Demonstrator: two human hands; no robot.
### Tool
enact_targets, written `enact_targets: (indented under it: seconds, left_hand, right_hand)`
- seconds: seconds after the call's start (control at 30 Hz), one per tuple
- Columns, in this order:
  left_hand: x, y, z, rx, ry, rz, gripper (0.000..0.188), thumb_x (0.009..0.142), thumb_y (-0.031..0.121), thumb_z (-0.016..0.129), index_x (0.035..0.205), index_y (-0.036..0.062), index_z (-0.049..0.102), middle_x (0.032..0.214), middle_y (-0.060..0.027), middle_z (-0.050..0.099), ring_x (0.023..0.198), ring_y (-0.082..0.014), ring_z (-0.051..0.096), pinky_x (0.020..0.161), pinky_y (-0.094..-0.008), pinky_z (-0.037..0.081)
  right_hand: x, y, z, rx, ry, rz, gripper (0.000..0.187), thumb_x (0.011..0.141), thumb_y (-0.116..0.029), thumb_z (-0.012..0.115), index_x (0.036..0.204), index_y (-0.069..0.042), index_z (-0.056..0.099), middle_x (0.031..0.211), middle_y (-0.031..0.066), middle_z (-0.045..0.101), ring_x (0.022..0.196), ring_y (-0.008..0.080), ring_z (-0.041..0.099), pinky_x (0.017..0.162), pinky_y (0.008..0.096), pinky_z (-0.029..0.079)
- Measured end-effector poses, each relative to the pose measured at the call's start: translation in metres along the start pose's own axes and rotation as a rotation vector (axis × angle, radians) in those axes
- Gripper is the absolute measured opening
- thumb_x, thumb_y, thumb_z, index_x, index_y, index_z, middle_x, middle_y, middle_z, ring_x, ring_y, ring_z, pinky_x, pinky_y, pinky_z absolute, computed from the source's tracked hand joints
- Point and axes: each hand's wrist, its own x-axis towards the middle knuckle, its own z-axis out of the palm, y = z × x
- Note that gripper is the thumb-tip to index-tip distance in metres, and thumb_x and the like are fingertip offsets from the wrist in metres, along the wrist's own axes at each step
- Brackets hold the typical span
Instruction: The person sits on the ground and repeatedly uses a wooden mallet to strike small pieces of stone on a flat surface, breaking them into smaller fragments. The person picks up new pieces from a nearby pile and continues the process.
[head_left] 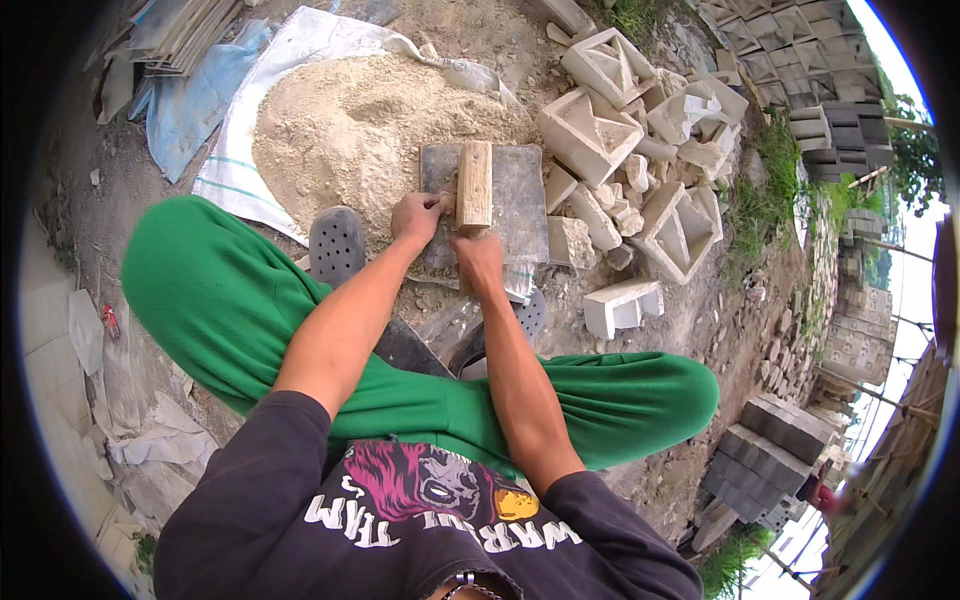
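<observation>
A pale wooden block (474,186) lies upright in view on a dark grey flat board (522,205) in front of me. My left hand (416,220) is closed at the block's left side, fingertips pinched near its edge; what they hold is too small to make out. My right hand (478,258) is curled closed just below the block's near end, its fingers mostly hidden. The board rests beside a heap of sandy, pale powder (345,120) spread over a white woven sack (232,170).
Several pale cast blocks (590,135) and broken pieces pile up to the right of the board. One small pale block (622,307) sits nearer. Grey blocks (765,455) are stacked at far right. A blue sheet (195,105) lies at upper left. My grey clog (336,245) stands beside the powder.
</observation>
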Motion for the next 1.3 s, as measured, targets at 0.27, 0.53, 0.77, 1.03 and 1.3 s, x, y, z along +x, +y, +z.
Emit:
enact_targets:
  seconds: [0.27, 0.53, 0.77, 1.03, 1.3]
  left_hand:
    - [0.003, -0.013, 0.001, 0.011, 0.012, 0.092, 0.025, 0.085, 0.035, 0.072, 0.100, 0.0160, 0.079, 0.095, -0.0117, 0.075, 0.086, -0.0319, 0.071, 0.076, -0.0413, 0.054]
    - [-0.003, 0.003, 0.000, -0.033, 0.027, -0.034, 0.024, 0.083, 0.033, 0.075, 0.102, 0.0185, 0.079, 0.096, -0.0110, 0.075, 0.087, -0.0313, 0.071, 0.077, -0.0412, 0.055]
    - [-0.005, -0.006, -0.001, -0.058, 0.032, 0.047, 0.027, 0.085, 0.032, 0.072, 0.102, 0.0111, 0.078, 0.095, -0.0115, 0.076, 0.087, -0.0277, 0.073, 0.078, -0.0369, 0.054]
    - [-0.003, 0.001, 0.000, -0.049, 0.029, -0.020, 0.022, 0.085, 0.032, 0.072, 0.102, 0.0198, 0.079, 0.095, -0.0112, 0.075, 0.085, -0.0308, 0.072, 0.075, -0.0404, 0.055]
    - [-0.002, -0.012, 0.004, -0.082, 0.045, 0.048, 0.024, 0.085, 0.031, 0.073, 0.102, 0.0141, 0.078, 0.096, -0.0127, 0.075, 0.086, -0.0300, 0.072, 0.077, -0.0387, 0.054]
  right_hand:
    - [-0.023, -0.065, -0.049, 0.268, -0.034, -0.006, 0.023, 0.077, -0.019, 0.070, 0.081, 0.004, 0.066, 0.062, 0.0086, 0.064, 0.051, 0.0195, 0.064, 0.049, 0.0348, 0.051]
    - [-0.006, -0.018, -0.013, 0.225, -0.123, 0.056, 0.030, 0.075, -0.022, 0.073, 0.082, 0.007, 0.066, 0.062, 0.0099, 0.064, 0.052, 0.0209, 0.065, 0.050, 0.0350, 0.052]
    - [-0.022, -0.061, -0.041, 0.255, 0.070, -0.106, 0.028, 0.077, -0.024, 0.071, 0.081, 0.004, 0.069, 0.063, 0.0109, 0.066, 0.052, 0.0203, 0.065, 0.051, 0.0348, 0.052]
    - [-0.004, -0.019, -0.018, 0.026, -0.106, 0.050, 0.032, 0.075, -0.026, 0.073, 0.081, 0.005, 0.069, 0.065, 0.0135, 0.067, 0.053, 0.0216, 0.067, 0.053, 0.0361, 0.053]
    - [-0.016, -0.049, -0.031, 0.279, 0.108, -0.150, 0.025, 0.077, -0.022, 0.071, 0.074, 0.002, 0.067, 0.060, 0.0094, 0.065, 0.050, 0.0197, 0.065, 0.051, 0.0348, 0.051]
